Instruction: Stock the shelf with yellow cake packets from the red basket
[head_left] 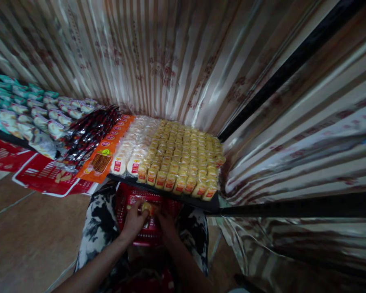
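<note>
I am looking down past a dark shelf (183,198) at my own two bare hands, which meet low in the middle of the view over a red plastic basket (131,199). My left hand (134,219) is curled around a small yellow-wrapped snack packet (147,208), pinching it between thumb and fingers just above the basket. My right hand (167,221) is right beside it, fingers bent toward the same packet; the light is dim there and I cannot tell whether it grips the packet or only touches it. The basket rests against my lap, on black and white patterned cloth (100,228).

Just above my hands, the shelf holds tight rows of matching yellow packets (186,154). To their left lie pale round cakes in clear wrappers (134,146), then an orange snack pack (105,156), dark glossy packets (88,136) and green and white bags (24,110). A shiny striped curtain (177,61) hangs behind and to the right. Brown floor tiles (27,236) show at the lower left.
</note>
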Available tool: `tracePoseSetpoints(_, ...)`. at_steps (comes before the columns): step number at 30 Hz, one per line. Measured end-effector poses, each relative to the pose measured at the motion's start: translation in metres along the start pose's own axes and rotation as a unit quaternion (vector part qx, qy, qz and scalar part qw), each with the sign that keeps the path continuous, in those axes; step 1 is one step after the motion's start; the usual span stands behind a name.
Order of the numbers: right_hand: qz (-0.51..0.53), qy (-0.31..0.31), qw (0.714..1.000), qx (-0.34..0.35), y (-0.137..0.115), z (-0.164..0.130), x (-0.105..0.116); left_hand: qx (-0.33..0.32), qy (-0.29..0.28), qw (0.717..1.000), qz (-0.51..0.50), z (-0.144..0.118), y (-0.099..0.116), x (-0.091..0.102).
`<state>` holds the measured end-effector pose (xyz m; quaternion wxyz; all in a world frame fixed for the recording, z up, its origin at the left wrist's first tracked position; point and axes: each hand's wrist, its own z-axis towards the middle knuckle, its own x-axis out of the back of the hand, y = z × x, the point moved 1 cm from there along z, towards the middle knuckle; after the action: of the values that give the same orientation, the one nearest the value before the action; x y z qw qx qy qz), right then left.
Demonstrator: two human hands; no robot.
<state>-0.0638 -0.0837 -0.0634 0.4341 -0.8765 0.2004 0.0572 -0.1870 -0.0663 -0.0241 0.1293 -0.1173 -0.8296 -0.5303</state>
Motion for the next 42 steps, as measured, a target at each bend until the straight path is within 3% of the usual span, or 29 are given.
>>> tracePoseSetpoints(4,-0.058,-0.02,0.996,0.072,-0.017,-0.018,0.011,-0.141,-0.022,0.986,0.09,-0.017,0.039,0.018)
tracePoseSetpoints(7,-0.074,-0.007,0.988,0.139,-0.038,-0.029,0.016,-0.204,-0.062,0.972,0.097,-0.025,0.072,0.022)
tracePoseSetpoints(11,-0.108,0.03,0.973,0.203,-0.071,-0.04,0.024,-0.261,-0.13,0.951,0.102,-0.025,0.114,0.014)
tracePoseSetpoints(15,-0.156,0.072,0.951,0.259,-0.1,-0.045,0.038,-0.329,-0.144,0.928,0.097,-0.011,0.151,-0.002)
tracePoseSetpoints(18,-0.194,0.168,0.899,0.354,-0.119,-0.045,0.051,-0.354,-0.123,0.921,0.109,0.004,0.182,-0.015)
tracePoseSetpoints(21,-0.262,0.287,0.795,0.465,-0.136,-0.041,0.064,-0.369,-0.116,0.912,0.136,0.016,0.215,-0.031)
tracePoseSetpoints(23,-0.295,0.323,0.75,0.496,-0.143,-0.034,0.074,-0.416,-0.126,0.887,0.155,0.024,0.237,-0.047)
tracePoseSetpoints(24,-0.301,0.329,0.743,0.498,-0.146,-0.028,0.079,-0.444,-0.134,0.871,0.163,0.028,0.246,-0.057)
tracePoseSetpoints(28,-0.295,0.315,0.769,0.471,-0.148,-0.004,0.098,-0.501,-0.164,0.821,0.22,0.046,0.276,-0.105)
tracePoseSetpoints(33,-0.269,0.292,0.804,0.442,-0.146,0.009,0.102,-0.532,-0.195,0.766,0.304,0.07,0.292,-0.159)
tracePoseSetpoints(39,-0.235,0.305,0.823,0.418,-0.15,0.005,0.098,-0.518,-0.237,0.722,0.393,0.081,0.29,-0.184)
tracePoseSetpoints(42,-0.233,0.315,0.815,0.427,-0.153,0.005,0.099,-0.499,-0.255,0.724,0.401,0.082,0.287,-0.192)
